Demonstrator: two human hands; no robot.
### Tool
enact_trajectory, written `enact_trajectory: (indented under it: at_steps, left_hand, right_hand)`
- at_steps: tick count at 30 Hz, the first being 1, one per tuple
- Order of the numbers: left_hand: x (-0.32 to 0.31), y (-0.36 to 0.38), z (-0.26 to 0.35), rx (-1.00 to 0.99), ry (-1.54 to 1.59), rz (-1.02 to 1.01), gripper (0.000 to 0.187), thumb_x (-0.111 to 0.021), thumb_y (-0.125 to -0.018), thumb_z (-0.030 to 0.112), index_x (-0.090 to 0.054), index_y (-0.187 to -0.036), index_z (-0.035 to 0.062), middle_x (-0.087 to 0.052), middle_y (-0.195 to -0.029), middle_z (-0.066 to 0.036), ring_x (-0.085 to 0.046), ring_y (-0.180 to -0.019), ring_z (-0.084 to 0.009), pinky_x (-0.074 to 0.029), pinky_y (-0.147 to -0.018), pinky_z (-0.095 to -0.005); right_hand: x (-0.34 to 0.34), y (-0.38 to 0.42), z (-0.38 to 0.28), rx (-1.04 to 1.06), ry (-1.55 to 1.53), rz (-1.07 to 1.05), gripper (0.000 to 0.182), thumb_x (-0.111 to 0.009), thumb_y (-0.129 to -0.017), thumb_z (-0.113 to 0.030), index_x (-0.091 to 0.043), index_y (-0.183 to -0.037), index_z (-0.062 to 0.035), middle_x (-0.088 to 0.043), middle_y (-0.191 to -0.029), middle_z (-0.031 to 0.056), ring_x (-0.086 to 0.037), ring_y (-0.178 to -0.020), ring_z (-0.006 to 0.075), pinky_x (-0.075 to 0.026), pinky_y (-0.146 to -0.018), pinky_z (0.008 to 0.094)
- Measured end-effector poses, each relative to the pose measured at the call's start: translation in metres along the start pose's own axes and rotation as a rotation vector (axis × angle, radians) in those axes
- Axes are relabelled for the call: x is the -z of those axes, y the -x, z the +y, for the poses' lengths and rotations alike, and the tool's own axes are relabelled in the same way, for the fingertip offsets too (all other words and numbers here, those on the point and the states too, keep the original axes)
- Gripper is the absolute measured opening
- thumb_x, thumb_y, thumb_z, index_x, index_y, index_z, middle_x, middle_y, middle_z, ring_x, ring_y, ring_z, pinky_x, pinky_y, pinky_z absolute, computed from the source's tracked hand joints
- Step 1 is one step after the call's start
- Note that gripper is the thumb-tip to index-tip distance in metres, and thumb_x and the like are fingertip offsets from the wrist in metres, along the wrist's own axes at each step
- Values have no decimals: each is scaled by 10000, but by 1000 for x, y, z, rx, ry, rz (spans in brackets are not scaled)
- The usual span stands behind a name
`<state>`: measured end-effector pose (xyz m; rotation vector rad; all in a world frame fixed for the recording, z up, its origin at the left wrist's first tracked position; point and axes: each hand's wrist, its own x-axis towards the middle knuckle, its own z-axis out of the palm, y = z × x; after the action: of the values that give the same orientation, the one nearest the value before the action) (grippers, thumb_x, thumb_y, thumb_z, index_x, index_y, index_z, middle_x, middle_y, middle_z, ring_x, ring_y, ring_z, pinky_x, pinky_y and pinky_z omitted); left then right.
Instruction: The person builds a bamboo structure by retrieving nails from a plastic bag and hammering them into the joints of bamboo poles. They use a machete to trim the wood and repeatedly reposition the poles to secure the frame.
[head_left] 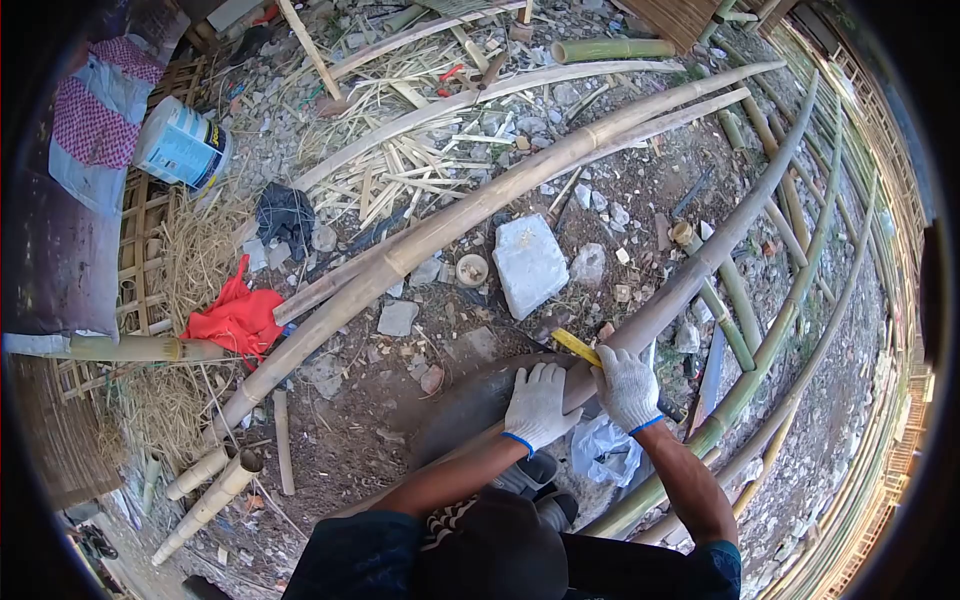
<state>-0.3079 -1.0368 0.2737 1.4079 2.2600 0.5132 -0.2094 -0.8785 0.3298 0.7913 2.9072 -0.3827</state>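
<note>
A long grey-brown bamboo pole point(690, 275) runs diagonally beneath both hands. My left hand point(540, 405), in a white knit glove with a blue cuff, is wrapped over the pole, its fingers pointing away from me. Just right of it, my gloved right hand point(628, 390) is closed on a flat yellow strip point(576, 347), which sticks out to the upper left across the pole. I cannot tell what kind of tool the strip is. Below the hands, a crumpled clear plastic bag point(606, 447) lies on the ground. A dark round shape point(465, 405) shows beside the left hand.
A white stone block point(529, 265) lies ahead of the hands. Another bamboo pole point(480, 208) crosses on the left, near a red cloth point(240, 312) and a tipped bucket point(183, 147). Green bamboo poles point(775, 345) lie at right. Bamboo slivers point(405, 170) and rubble cover the ground.
</note>
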Motion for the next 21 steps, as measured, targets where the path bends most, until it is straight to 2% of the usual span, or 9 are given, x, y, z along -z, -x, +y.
enact_trajectory:
  at_steps: [1, 4, 11, 15, 21]
  left_hand:
    - [0, -1, -1, -7, 3, 24, 668, -790, -804, 506, -603, -1237, 33, -632, -1256, -135, -547, -1251, -308, -401, -1063, -541]
    - [7, -2, 1, 15, 15, -58, 751, -791, -810, 487, -582, -1335, -7, -635, -1327, -150, -559, -1290, -309, -415, -1085, -531]
    - [7, -2, 3, 12, 32, -44, 725, -799, -811, 480, -581, -1311, 3, -633, -1307, -149, -551, -1302, -312, -413, -1098, -539]
    - [2, -1, 1, 12, 30, -23, 736, -798, -813, 482, -568, -1324, 5, -625, -1315, -153, -546, -1310, -318, -405, -1116, -546]
    - [4, -1, 2, 13, 19, -42, 737, -789, -821, 488, -562, -1324, 1, -626, -1311, -158, -549, -1306, -321, -408, -1111, -540]
  right_hand:
    - [1, -1, 1, -10, -27, 2, 288, -690, -961, -228, -641, -1208, -89, -679, -958, 166, -694, -904, 388, -564, -769, 516]
    - [-1, -2, 7, -2, -49, 68, 276, -696, -957, -239, -631, -1176, -85, -690, -950, 169, -704, -882, 383, -570, -749, 510]
    - [-14, 4, 22, -107, -176, 189, 321, -745, -911, -238, -635, -1162, -72, -713, -976, 199, -720, -887, 400, -572, -779, 504]
    - [-14, 4, 24, -213, -238, 92, 305, -749, -905, -234, -648, -1143, -73, -718, -987, 208, -715, -887, 424, -572, -788, 519]
    - [-12, 2, 30, -194, -270, 55, 292, -721, -890, -221, -637, -1116, -57, -717, -935, 220, -724, -858, 423, -573, -776, 526]
